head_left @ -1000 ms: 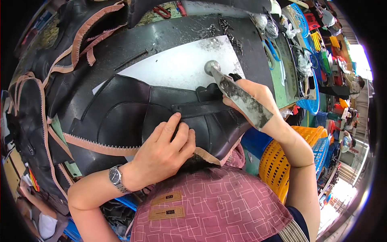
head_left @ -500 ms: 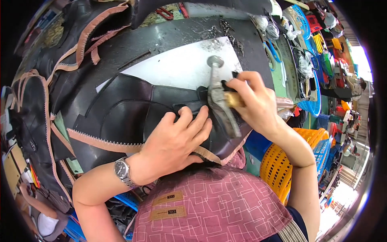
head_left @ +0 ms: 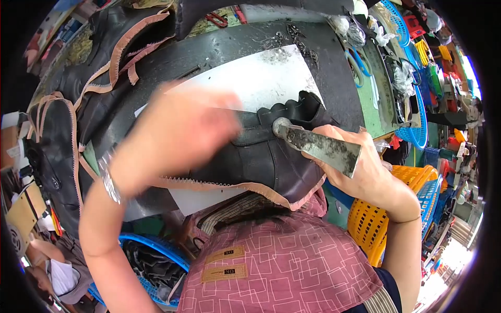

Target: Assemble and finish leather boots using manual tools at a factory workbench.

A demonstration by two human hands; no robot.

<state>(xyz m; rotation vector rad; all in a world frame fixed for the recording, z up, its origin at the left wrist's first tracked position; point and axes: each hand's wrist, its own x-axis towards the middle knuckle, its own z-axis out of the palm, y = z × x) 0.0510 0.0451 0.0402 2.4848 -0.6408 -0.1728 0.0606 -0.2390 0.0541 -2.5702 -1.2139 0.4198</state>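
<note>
My right hand [head_left: 360, 161] is closed round a hammer [head_left: 326, 148] with a round face and a wide flat tail. Its round face is at the strap of a black leather shoe upper [head_left: 250, 161]; whether it touches cannot be told. The upper lies across the work surface, with a scalloped edge [head_left: 282, 109] at the far right and a tan zigzag-cut trim [head_left: 229, 186] along its near side. Smeared by motion, my left hand [head_left: 188, 133] hovers over the upper's left part and hides some of it. Its fingers are too blurred to read.
A white sheet [head_left: 255, 75] lies under the upper on a dark work surface [head_left: 224, 47]. Small dark metal pieces [head_left: 296, 36] are scattered at the back. More black uppers [head_left: 57, 141] sit to the left. Yellow [head_left: 362, 219] and blue [head_left: 156, 250] baskets stand below the surface.
My left hand has come off the leather, moving up and left. The hammer has swung round, its round face now nearer me, at the strap. The scalloped edge has come into view.
</note>
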